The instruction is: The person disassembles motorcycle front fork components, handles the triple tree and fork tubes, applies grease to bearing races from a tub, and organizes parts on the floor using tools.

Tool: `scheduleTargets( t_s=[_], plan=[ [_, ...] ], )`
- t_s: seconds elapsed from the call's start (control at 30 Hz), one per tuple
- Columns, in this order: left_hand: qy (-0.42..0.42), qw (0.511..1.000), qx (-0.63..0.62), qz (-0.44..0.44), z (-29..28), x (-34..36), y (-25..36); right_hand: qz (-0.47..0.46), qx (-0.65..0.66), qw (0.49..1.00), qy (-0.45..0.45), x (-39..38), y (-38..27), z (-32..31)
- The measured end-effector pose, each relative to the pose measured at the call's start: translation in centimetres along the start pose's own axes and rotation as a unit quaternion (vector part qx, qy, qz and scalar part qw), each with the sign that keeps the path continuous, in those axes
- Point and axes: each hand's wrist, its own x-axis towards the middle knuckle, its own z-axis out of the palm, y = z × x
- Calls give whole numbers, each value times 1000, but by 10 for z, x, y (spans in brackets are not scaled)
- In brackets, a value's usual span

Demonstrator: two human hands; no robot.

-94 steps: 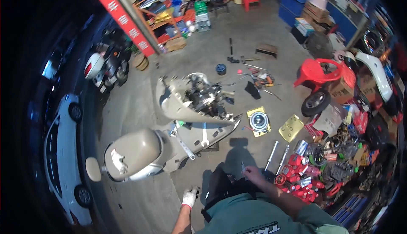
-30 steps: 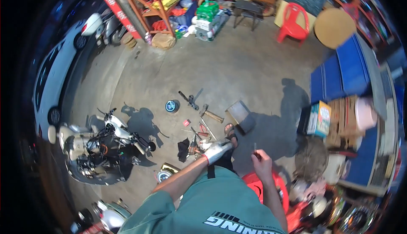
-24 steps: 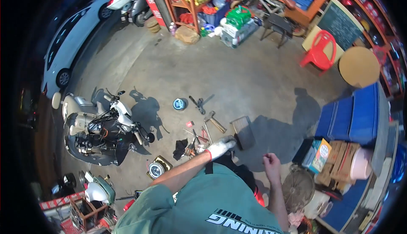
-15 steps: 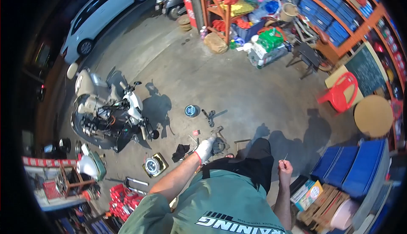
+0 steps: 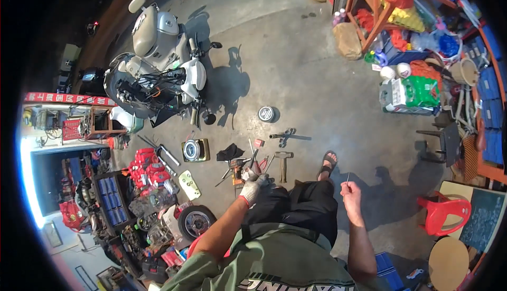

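My left hand (image 5: 252, 189), in a white glove with a red cuff, is closed in front of my left thigh. A greyish end shows at its fingers, too small to name. On the floor just beyond it are an orange-and-black power drill (image 5: 237, 170) and a hammer (image 5: 283, 165). My bare right hand (image 5: 350, 192) is held out beside my right thigh. A thin metal rod (image 5: 348, 177) sticks up from its closed fingers.
A partly stripped scooter (image 5: 158, 74) stands at the upper left. Ahead on the floor are a round tin (image 5: 266, 113), a metal tool (image 5: 285, 137) and a black cloth (image 5: 230, 152). A wheel (image 5: 196, 221) lies left; a red chair (image 5: 446, 213) stands right.
The view has swung left, so the scooter and floor things sit higher and farther right. My sandalled right foot has come into sight. My right hand still holds the rod.
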Motion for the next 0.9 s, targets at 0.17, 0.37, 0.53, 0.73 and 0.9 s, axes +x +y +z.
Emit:
scheduleTargets(
  t_s=[0.17, 0.37, 0.53, 0.73, 0.9],
  plan=[
    [35, 994, -83, -60, 51, 41, 3, -11, -95, 995, -28, 92, 9, -6],
    [-35, 968, -244, -45, 14, 113, -9, -39, -115, 985, -125, 163, 34, 55],
    [-43, 964, -261, 14, -75, 227, -40, -97, -96, 979, -154, 253, 77, 114],
    [247, 917, 194, 246, -164, 405, -87, -141, -185, 957, -174, 356, 111, 184],
    [221, 838, 344, 361, -158, 545, -118, -130, -214, 952, -176, 389, 124, 222]
  ],
)
